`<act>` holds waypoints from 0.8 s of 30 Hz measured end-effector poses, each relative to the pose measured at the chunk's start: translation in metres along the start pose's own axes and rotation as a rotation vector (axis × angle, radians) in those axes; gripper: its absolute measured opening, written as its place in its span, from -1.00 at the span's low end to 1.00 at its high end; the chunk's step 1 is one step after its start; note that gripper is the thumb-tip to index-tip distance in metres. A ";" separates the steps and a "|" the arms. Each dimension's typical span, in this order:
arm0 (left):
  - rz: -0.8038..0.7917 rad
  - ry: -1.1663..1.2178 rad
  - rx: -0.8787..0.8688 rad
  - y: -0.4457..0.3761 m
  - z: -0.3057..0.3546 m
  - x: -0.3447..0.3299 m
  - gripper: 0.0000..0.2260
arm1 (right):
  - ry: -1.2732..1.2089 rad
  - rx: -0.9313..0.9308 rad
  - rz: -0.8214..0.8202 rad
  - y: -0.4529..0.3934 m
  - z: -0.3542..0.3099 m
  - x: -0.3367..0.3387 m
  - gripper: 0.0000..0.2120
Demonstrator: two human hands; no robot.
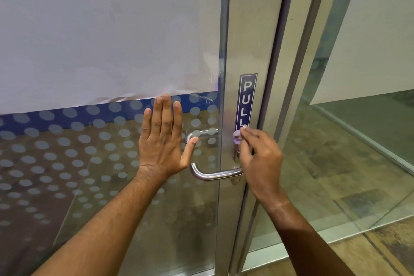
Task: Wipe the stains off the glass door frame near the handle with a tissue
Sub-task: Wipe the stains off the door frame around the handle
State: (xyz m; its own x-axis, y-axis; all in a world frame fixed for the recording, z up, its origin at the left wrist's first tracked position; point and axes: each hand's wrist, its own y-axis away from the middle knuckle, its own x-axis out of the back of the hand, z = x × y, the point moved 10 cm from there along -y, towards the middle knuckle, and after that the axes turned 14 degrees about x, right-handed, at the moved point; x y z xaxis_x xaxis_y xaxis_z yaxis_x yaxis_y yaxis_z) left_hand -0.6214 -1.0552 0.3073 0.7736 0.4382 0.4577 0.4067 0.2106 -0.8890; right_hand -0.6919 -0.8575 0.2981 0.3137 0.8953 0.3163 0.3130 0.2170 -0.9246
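The metal door frame [248, 36] runs top to bottom at centre right and carries a blue PULL sticker [246, 98]. A steel lever handle [215, 174] sticks out to the left below it. My right hand [261, 159] pinches a small crumpled tissue [238, 136] and presses it against the frame at the sticker's lower end, just above the handle. My left hand [164, 139] lies flat on the glass pane [107, 163], fingers spread, left of the handle.
White paper [100, 29] covers the upper glass, with frosted dots below it. To the right stand a fixed glass panel [358, 141] and its aluminium post [313, 29]. A tiled floor shows through the glass.
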 end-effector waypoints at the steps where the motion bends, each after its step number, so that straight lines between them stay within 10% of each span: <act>1: 0.004 -0.004 -0.003 0.000 0.000 0.000 -0.10 | 0.000 -0.020 0.051 -0.005 0.003 0.006 -0.77; 9: 0.015 0.003 -0.012 0.000 0.001 0.000 -0.08 | -0.018 0.107 -0.007 -0.030 -0.004 -0.002 -0.76; 24: -0.012 0.005 0.000 -0.001 0.000 0.000 -0.13 | -0.058 -0.284 0.049 0.013 0.018 -0.010 -0.83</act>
State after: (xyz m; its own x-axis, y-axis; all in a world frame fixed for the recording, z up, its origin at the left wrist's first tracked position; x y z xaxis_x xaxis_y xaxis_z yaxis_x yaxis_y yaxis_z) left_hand -0.6215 -1.0550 0.3081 0.7711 0.4310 0.4687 0.4162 0.2160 -0.8833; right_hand -0.7074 -0.8569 0.2793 0.2854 0.9244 0.2529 0.5399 0.0629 -0.8394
